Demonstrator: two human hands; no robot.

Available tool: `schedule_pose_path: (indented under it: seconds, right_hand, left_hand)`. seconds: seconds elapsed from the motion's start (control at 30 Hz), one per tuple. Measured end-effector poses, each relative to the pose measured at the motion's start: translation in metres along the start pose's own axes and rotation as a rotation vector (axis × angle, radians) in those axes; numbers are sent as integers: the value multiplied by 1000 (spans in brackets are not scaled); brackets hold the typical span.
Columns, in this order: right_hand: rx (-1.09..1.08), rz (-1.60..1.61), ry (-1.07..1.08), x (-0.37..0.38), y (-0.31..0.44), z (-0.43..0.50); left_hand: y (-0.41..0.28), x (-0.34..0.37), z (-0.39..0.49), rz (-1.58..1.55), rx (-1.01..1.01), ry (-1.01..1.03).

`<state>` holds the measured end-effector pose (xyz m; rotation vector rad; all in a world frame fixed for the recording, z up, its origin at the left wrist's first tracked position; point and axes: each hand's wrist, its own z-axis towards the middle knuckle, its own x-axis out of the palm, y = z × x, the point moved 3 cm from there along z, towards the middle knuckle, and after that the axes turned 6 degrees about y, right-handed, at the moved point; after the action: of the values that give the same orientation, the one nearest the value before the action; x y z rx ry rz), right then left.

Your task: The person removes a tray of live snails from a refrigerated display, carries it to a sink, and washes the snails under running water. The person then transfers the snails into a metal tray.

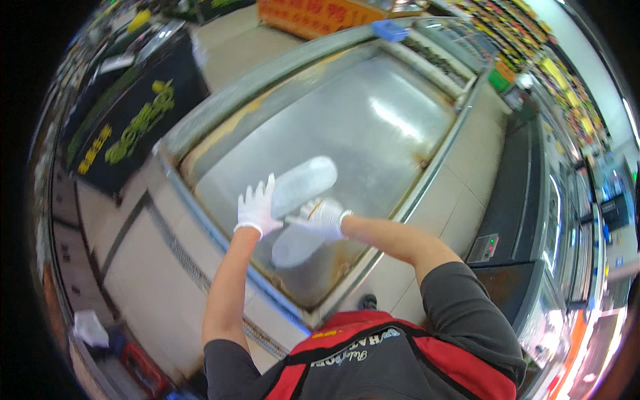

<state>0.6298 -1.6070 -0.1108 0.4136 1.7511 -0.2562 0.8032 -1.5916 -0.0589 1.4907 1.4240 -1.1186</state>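
Observation:
A long, whitish, translucent slab with rounded ends, perhaps ice (307,182), lies on the bare metal bed of a display counter (345,120). My left hand (257,207), in a white knit glove, has its fingers spread beside the slab's near left end. Just right of it, my right hand (322,217), in a similar glove, is low over the metal between that slab and a second, flatter pale oval piece (297,245). Whether the right hand grips either piece is hidden by its own fingers.
The counter's raised rim (280,295) surrounds the bed. A blue plastic basket (390,31) sits on its far edge. Dark refrigerated cases (510,195) stand right, across a tiled aisle; a black stand (142,115) is at left. A red crate (145,370) lies lower left.

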Motion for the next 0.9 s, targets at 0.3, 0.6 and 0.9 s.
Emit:
schedule_pose_path:
  seconds: [0.3, 0.6, 0.9]
  right_hand:
    - [207, 646, 686, 35, -34, -30]
    - [199, 854, 621, 51, -22, -56]
    - [223, 1331, 513, 60, -15, -68]
  left_hand:
    - [19, 16, 53, -119, 143, 307]
    - [48, 27, 81, -372, 352, 506]
    - [94, 70, 62, -475, 117, 460]
